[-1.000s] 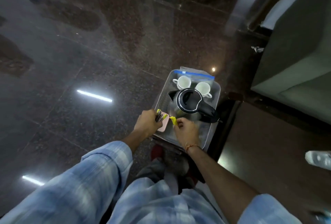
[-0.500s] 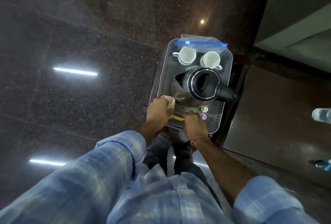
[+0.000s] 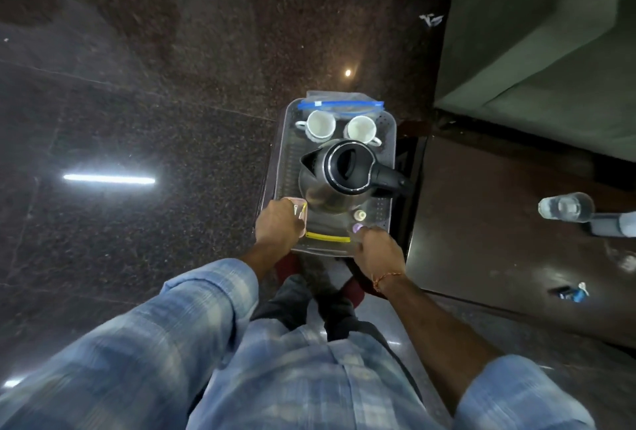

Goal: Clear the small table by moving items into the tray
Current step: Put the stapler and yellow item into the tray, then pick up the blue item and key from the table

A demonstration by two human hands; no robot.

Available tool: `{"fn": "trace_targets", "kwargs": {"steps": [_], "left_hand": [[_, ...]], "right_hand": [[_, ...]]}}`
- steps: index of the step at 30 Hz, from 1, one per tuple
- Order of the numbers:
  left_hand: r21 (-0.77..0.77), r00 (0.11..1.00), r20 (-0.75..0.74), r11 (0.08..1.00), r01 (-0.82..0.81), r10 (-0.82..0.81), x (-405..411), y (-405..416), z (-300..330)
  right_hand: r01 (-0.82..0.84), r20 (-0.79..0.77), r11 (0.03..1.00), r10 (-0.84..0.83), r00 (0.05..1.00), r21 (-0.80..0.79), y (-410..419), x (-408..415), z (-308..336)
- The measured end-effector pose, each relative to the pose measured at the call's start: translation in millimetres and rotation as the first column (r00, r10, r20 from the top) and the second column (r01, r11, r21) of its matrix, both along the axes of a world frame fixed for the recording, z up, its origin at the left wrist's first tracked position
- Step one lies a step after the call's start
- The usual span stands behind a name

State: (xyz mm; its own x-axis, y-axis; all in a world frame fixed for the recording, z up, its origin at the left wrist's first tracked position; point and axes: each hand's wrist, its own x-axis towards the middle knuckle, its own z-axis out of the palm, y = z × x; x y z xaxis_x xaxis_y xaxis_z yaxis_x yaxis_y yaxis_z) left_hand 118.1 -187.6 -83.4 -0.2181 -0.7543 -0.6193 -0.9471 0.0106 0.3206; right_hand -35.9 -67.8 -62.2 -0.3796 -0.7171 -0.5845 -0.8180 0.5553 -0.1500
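Note:
A clear plastic tray (image 3: 283, 161) hangs over the dark floor in front of me. It carries a steel kettle (image 3: 344, 171) with a black handle, two white cups (image 3: 320, 125) (image 3: 361, 128), a zip bag (image 3: 340, 105) with a blue strip, a yellow strip (image 3: 327, 238) and two small bottles (image 3: 360, 214) (image 3: 358, 227). My left hand (image 3: 277, 226) is curled on the near-left corner, partly covering a pink item (image 3: 301, 203). My right hand (image 3: 378, 252) grips the near-right edge beside the purple-capped bottle.
The dark small table (image 3: 499, 223) lies to the right of the tray, with a water bottle (image 3: 568, 207) lying on it and a small blue object (image 3: 569, 292). A grey-green sofa (image 3: 550, 51) stands at the upper right. Polished floor spreads to the left.
Both hands went from handling small yellow items over the tray to gripping its near edge. The yellow strip now lies in the tray. My view has tilted down.

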Motion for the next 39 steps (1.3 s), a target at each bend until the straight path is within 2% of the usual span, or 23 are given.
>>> {"fn": "trace_targets", "kwargs": {"steps": [5, 7, 15, 19, 24, 28, 33, 36, 39], "left_hand": [[-0.029, 0.991, -0.022, 0.991, 0.132, -0.132, -13, 20, 16], [-0.088, 0.98, -0.009, 0.977, 0.196, -0.197, -27, 31, 23], [-0.183, 0.854, -0.101, 0.854, 0.487, -0.51, -124, 99, 60], [-0.169, 0.767, -0.138, 0.778, 0.605, -0.626, -182, 155, 78], [-0.178, 0.651, -0.106, 0.659, 0.731, -0.751, -249, 252, 97], [-0.211, 0.558, -0.075, 0.56, 0.801, -0.827, -298, 321, 115], [-0.212, 0.444, -0.061, 0.447, 0.869, -0.894, -349, 379, 129], [-0.21, 0.398, -0.053, 0.4, 0.892, -0.916, -374, 399, 128], [-0.196, 0.389, -0.06, 0.393, 0.898, -0.919, -394, 407, 122]], "right_hand": [[0.126, -0.011, 0.99, -0.127, 0.992, -0.056, 30, -15, 23], [0.177, -0.02, 0.98, -0.179, 0.984, -0.09, 44, -25, 34], [0.46, -0.04, 0.868, -0.475, 0.879, -0.188, 143, -94, 65], [0.617, -0.027, 0.735, -0.649, 0.761, -0.282, 219, -136, 78], [0.698, 0.013, 0.612, -0.748, 0.663, -0.372, 326, -186, 95], [0.758, 0.086, 0.446, -0.834, 0.545, -0.476, 404, -221, 106], [0.814, 0.187, 0.247, -0.9, 0.393, -0.525, 468, -253, 114], [0.825, 0.203, 0.202, -0.913, 0.354, -0.528, 487, -271, 113], [0.838, 0.217, 0.212, -0.908, 0.359, -0.502, 492, -286, 109]]}}
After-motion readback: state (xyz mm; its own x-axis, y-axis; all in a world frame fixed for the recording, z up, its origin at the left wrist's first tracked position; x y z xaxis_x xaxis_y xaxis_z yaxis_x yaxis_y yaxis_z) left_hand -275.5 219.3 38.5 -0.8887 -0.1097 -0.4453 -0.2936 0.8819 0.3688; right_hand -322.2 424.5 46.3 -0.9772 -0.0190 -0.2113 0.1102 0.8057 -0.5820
